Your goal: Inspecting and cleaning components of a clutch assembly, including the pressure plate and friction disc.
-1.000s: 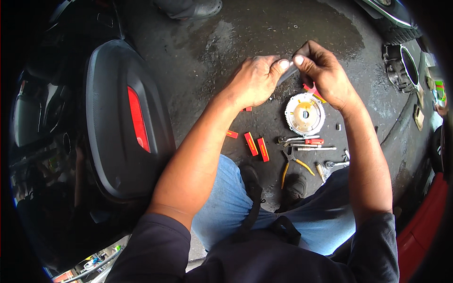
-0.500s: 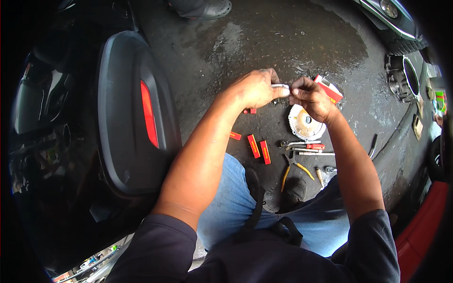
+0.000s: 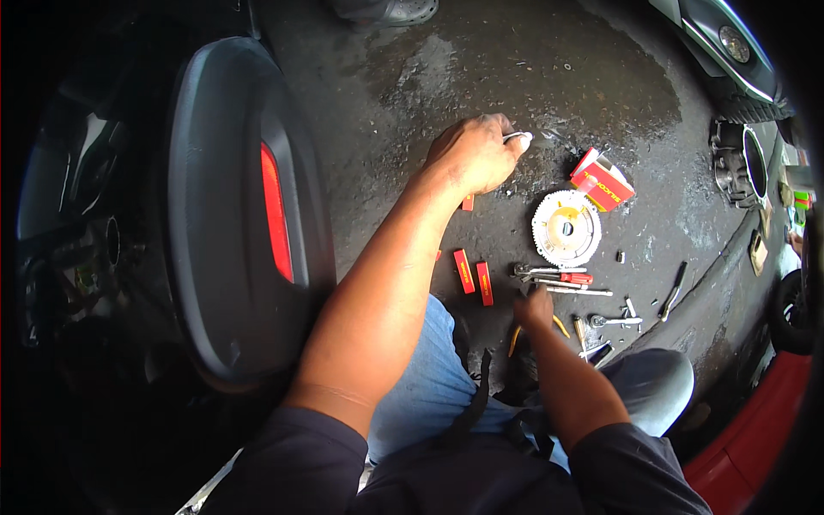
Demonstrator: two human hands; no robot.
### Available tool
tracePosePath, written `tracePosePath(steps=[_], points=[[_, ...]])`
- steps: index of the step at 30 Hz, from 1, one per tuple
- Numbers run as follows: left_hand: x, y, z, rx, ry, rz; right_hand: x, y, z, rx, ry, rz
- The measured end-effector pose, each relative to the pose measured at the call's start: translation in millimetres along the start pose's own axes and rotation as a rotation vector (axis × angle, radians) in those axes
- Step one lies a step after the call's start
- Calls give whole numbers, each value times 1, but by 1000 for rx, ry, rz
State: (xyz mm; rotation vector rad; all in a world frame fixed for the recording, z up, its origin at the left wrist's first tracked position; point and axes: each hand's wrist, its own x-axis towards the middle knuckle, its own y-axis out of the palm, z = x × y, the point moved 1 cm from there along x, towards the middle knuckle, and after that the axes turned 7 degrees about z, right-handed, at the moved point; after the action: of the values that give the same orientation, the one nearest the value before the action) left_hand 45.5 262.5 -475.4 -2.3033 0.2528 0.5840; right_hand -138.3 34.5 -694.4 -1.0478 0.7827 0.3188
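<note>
My left hand (image 3: pixel 482 154) is closed above the wet floor, pinching a small white tube (image 3: pixel 519 136) whose pale end sticks out past the thumb; the rest is hidden in the fingers. Low down, my right hand (image 3: pixel 534 307) reaches over the pliers (image 3: pixel 513 340). Only parts of their yellow handles show, and my right fingers are blurred and partly hidden, so a grip cannot be made out. Just beyond this hand are a red-handled screwdriver (image 3: pixel 577 278) and several metal tools. A round toothed metal part (image 3: pixel 558 245) lies flat between the tools and an open red-and-white box (image 3: pixel 603 182).
Small red boxes (image 3: pixel 464 271) lie left of the tools. A ratchet (image 3: pixel 614 321) and a dark-handled tool (image 3: pixel 674 292) are to the right. A black car panel (image 3: pixel 223 206) rises at my left; a metal housing (image 3: pixel 740 165) stands far right. Another person's shoe (image 3: pixel 412 10) is at the top.
My right hand has left the tube and dropped toward me, down to the pliers. My left hand keeps the tube, and the view has shifted slightly.
</note>
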Motion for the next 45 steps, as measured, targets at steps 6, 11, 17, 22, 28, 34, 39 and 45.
tracePosePath(steps=[6, 11, 17, 22, 28, 34, 39, 45], points=[[0, 4, -6, -25, 88, -7, -35, 6, -25, -256, 236, 90], [-2, -7, -4, -80, 77, -86, -37, 16, -29, -312, 202, 84], [-4, -7, -8, -75, 108, -158, -21, 36, -44, -250, 152, -80], [3, 0, 4, -27, 135, -219, -37, 15, -29, -205, 172, -29], [13, 0, 11, -97, 94, -136, -40, -27, -23, -179, 68, 87], [11, -14, 4, -208, -1, -70, -32, -111, 20, -288, -177, 735], [13, -18, 11, -270, 50, -302, -60, -199, 59, -152, -548, 447], [24, -9, 25, -392, 157, -377, -72, -269, 82, 513, -858, 201]])
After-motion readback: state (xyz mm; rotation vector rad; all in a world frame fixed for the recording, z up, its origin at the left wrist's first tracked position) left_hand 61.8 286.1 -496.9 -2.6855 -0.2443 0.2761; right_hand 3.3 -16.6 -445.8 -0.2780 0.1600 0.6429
